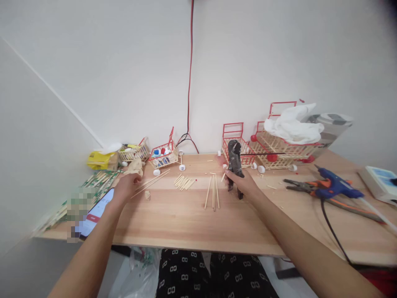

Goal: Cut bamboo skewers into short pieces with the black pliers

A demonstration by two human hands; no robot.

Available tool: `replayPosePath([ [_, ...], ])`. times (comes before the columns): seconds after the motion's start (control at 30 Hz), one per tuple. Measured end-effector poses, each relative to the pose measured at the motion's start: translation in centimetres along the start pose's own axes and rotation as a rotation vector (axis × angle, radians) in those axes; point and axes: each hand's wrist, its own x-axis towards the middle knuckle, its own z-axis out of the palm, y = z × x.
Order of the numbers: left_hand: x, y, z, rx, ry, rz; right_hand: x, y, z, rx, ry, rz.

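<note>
My right hand [240, 181] is closed around a black plier-like hand tool [235, 161], held upright with its two short legs pointing down. A short pale stick piece [223, 177] shows at my right fingertips. My left hand [126, 186] is at the left of the table, its fingers curled beside two long thin wooden sticks [151, 182] and a crumpled tan piece [135, 166]. The fingertips are partly hidden, so their contents are unclear. Between my hands lie a row of short cut sticks [185, 182] and several longer ones [213, 192] fanned out.
Small stick-built carts with red trim, including a filled one [164, 155] and a red-handled one [237, 145], line the wall. White cloth [296, 124] covers another. A blue glue gun [336, 184] and pliers [300, 187] lie right. A phone [97, 213] and green-white packaging [93, 182] lie left.
</note>
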Motion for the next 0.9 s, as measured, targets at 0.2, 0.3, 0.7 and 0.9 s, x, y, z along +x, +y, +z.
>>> replayPosePath([
  [0.2,1.1,0.7,0.3,-0.084,-0.031,-0.020,0.1,0.0,-0.1,0.013,0.015,-0.011],
  [0.3,0.3,1.3,-0.3,-0.156,0.015,-0.058,0.1,-0.2,-0.3,0.036,0.032,-0.016],
  [0.7,-4.9,18.3,2.1,-1.740,-0.713,-0.286,-1.3,-1.0,1.2,-0.002,-0.199,-0.014],
  [0.9,-4.5,23.2,2.9,-1.561,-0.728,-0.167,-0.8,-0.4,0.7,-0.071,-0.191,-0.023],
])
